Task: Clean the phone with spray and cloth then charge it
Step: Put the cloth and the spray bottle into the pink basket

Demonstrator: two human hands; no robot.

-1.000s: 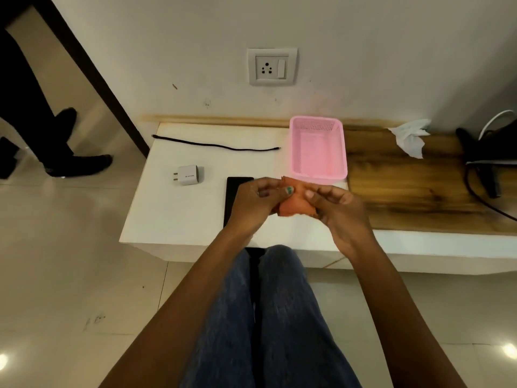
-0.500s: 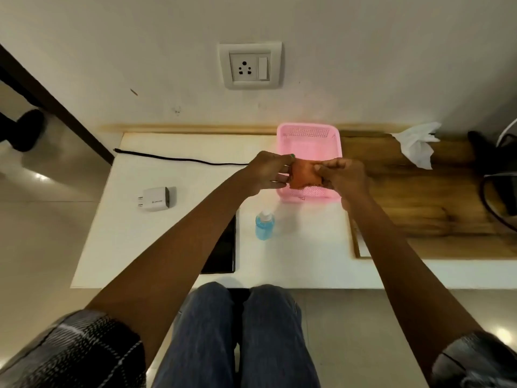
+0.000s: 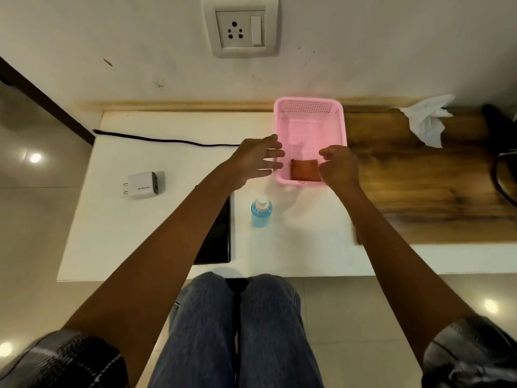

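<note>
A folded orange cloth point(image 3: 305, 170) lies in the near end of the pink basket point(image 3: 309, 103). My left hand point(image 3: 253, 161) hovers at the basket's left side with its fingers spread and holds nothing. At the basket's near right corner my right hand point(image 3: 340, 166) is loosely curled beside the cloth, with nothing in it. A small blue spray bottle point(image 3: 261, 211) stands upright on the white table point(image 3: 117, 219). The black phone point(image 3: 219, 236) lies flat, partly hidden under my left forearm. A white charger plug point(image 3: 144, 184) and a black cable point(image 3: 156, 139) lie to the left.
A wall socket point(image 3: 240, 26) sits on the wall above the table. A wooden surface point(image 3: 419, 189) adjoins on the right, with crumpled white tissue point(image 3: 426, 121) and dark cables point(image 3: 500, 175) at the far right. My knees are below the table's front edge.
Both hands carried the orange cloth forward over the pink basket, then let it go. The cloth now lies in the basket and the hands have parted. The camera has tilted downward.
</note>
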